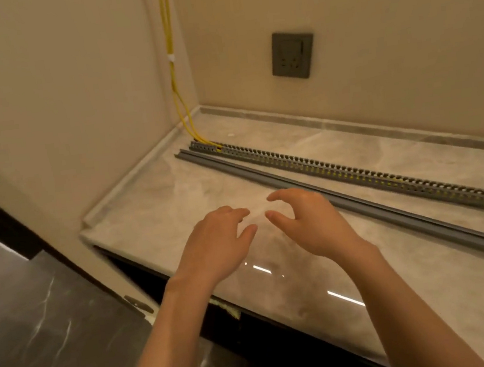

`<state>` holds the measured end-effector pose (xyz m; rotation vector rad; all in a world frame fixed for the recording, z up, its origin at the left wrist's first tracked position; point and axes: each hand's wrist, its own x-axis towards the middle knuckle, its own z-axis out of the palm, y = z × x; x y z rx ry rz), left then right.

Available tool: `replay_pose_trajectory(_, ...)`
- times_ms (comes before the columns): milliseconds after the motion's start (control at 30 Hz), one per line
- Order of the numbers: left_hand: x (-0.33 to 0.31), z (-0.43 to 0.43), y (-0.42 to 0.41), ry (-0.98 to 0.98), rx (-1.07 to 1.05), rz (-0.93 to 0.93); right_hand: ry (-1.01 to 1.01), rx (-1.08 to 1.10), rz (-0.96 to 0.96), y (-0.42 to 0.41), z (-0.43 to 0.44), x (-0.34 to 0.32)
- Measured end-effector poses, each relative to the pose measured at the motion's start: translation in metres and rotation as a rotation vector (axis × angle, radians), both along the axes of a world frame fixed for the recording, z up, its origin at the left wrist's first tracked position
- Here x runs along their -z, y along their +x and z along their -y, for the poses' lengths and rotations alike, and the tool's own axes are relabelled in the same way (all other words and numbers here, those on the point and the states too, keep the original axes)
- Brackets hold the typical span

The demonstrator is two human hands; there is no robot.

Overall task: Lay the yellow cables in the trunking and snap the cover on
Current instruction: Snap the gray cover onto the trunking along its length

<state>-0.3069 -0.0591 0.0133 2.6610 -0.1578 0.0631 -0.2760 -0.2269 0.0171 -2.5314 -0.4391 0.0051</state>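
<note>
Grey slotted trunking (355, 174) lies on the marble counter, running from the back left corner toward the right edge. Yellow cables (174, 78) drop down the wall corner and enter its left end; yellow shows through the slots along its length. The grey cover strip (391, 215) lies loose on the counter just in front of the trunking, parallel to it. My left hand (220, 241) and my right hand (309, 220) hover side by side over the counter in front of the cover, fingers loosely curved, holding nothing. My right fingertips are close to the cover, not touching it.
The marble counter (151, 200) has a raised lip along the left and back walls. A dark wall socket (292, 55) sits on the back wall. A white clip (171, 58) binds the cables. Dark floor (39, 330) lies below at left.
</note>
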Motion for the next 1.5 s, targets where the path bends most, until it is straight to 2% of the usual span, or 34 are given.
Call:
replay_pose_trajectory(267, 0.016, -0.061, 0.086, 0.050, 0.012, -0.021, -0.011, 0.005, -0.024, 0.089, -0.055, 0.019)
replay_pose_trajectory(433, 0.034, -0.074, 0.125, -0.002, 0.043, 0.009, -0.033, 0.027, 0.054, 0.126, -0.075, 0.034)
replay_pose_trajectory(700, 0.048, -0.093, 0.187, -0.036, 0.031, 0.136, -0.139, 0.113, 0.055, 0.157, -0.104, 0.057)
replay_pose_trajectory(833, 0.045, -0.110, 0.224, 0.017, -0.024, 0.263, -0.233, 0.133, 0.104, 0.164, -0.120, 0.064)
replay_pose_trajectory(1000, 0.039, -0.130, 0.263, -0.007, 0.131, 0.446, -0.346, 0.188, 0.164, 0.172, -0.137, 0.070)
replay_pose_trajectory(1100, 0.045, -0.138, 0.279, -0.067, 0.226, 0.432, -0.327, 0.246, 0.185, 0.176, -0.143, 0.071)
replay_pose_trajectory(1200, 0.060, -0.145, 0.285, -0.080, 0.233, 0.393, -0.289, 0.301, 0.217, 0.175, -0.143, 0.071)
replay_pose_trajectory(1333, 0.072, -0.148, 0.283, -0.107, 0.244, 0.430, -0.289, 0.327, 0.273, 0.175, -0.143, 0.070)
replay_pose_trajectory(1500, 0.075, -0.146, 0.282, -0.134, 0.230, 0.431, -0.199, 0.405, 0.154, 0.200, -0.140, 0.061)
